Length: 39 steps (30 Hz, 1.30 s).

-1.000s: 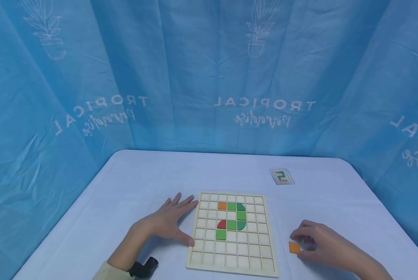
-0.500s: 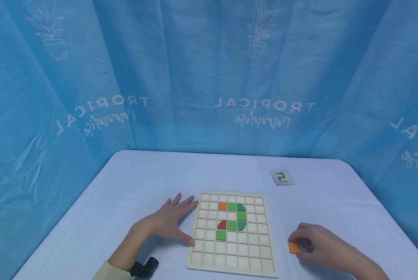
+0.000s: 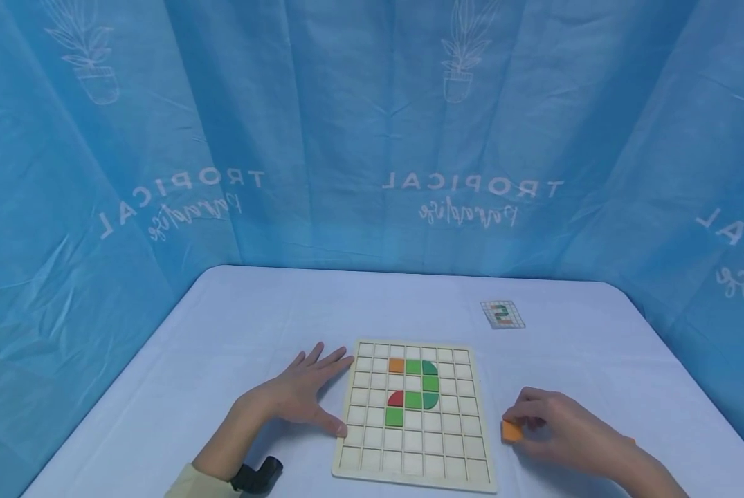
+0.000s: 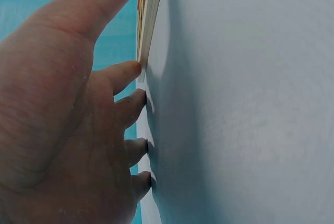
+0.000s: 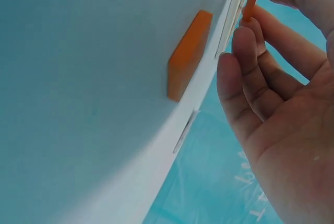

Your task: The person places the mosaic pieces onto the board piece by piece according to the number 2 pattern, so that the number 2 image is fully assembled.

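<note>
My right hand (image 3: 558,425) pinches an orange square tile (image 3: 511,432) between thumb and fingers, a short way right of a wooden grid board (image 3: 412,465). In the right wrist view the held tile (image 5: 251,3) shows edge-on at the fingertips. Spread flat on the cloth, my left hand (image 3: 300,393) has its thumb and index fingertips at the board's left edge. On the board sit an orange tile (image 3: 396,365), several green squares (image 3: 394,416), two dark green quarter-rounds (image 3: 430,400) and a red quarter-round (image 3: 395,398).
A second orange tile (image 5: 190,57) lies on the white table, mostly hidden behind my right wrist in the head view. Farther back lies a small pattern card (image 3: 502,314) with a gridded figure. A blue printed curtain (image 3: 347,138) surrounds the table's far side.
My right hand has drawn the orange tile slightly left and up toward the board. A sliver of another orange tile shows past its wrist. The left hand and the board stay put.
</note>
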### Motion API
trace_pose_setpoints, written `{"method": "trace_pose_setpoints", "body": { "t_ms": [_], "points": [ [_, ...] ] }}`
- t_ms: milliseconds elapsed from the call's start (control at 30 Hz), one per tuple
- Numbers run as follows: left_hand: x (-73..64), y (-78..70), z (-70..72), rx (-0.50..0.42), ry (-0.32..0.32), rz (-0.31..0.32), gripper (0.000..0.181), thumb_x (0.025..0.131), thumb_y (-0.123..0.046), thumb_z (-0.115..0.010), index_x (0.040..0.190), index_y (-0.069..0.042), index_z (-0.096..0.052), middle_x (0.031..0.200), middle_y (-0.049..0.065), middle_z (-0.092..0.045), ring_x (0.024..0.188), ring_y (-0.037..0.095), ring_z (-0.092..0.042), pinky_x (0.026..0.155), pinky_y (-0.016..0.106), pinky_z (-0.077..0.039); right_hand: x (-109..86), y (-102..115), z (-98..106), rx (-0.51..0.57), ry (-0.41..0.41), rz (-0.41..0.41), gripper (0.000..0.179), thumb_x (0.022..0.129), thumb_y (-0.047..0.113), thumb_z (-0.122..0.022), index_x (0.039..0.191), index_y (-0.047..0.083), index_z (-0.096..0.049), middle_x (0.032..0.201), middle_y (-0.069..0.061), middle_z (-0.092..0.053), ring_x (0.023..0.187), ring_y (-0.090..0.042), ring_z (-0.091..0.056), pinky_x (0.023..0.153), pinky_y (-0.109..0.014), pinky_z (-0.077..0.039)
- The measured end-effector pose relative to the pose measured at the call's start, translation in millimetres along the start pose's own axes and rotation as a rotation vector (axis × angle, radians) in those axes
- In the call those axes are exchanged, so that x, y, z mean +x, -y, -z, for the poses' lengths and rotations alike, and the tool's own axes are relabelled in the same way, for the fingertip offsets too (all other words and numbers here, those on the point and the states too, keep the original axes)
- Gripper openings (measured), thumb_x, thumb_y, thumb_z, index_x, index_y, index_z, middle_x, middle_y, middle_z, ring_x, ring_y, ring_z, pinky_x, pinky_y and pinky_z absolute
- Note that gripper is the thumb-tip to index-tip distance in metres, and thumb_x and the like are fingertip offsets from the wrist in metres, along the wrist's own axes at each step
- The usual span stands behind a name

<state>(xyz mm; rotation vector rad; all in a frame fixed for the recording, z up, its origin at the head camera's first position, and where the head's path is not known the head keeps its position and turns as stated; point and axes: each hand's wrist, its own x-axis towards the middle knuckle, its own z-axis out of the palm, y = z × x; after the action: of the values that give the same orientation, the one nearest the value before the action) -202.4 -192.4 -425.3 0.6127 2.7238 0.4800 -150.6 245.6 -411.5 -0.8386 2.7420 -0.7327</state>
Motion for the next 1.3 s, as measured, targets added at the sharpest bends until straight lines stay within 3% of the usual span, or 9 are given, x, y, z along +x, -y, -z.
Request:
{"method": "trace_pose_setpoints", "body": {
  "t_ms": [400,1300],
  "points": [
    [-0.6,-0.2,0.4,0.001,0.005,-0.001,0.119,0.054,-0.080,-0.071,0.153,-0.030,-0.028,0.159,-0.005,-0.016,0.145,0.031,0.002,0.113,0.055,0.000,15.8,15.9,-5.5,0.046,-0.001,0.040,0.026,0.079,0.020,-0.077,0.105,0.024,-0.074,0.088,0.017,-0.056,0.076,-0.003,-0.053,0.063,-0.022,-0.048],
    [-0.7,0.2,0.4,0.005,-0.003,-0.022,0.118,0.055,-0.080,-0.071,0.153,-0.029,-0.028,0.159,-0.004,-0.016,0.145,0.031,0.002,0.113,0.055,-0.001,60.8,63.1,-31.5,-0.029,0.045,0.191,0.024,0.084,0.032,-0.074,0.106,0.025,-0.073,0.094,0.021,-0.055,0.080,-0.001,-0.052,0.070,-0.020,-0.048]
  ]
}}
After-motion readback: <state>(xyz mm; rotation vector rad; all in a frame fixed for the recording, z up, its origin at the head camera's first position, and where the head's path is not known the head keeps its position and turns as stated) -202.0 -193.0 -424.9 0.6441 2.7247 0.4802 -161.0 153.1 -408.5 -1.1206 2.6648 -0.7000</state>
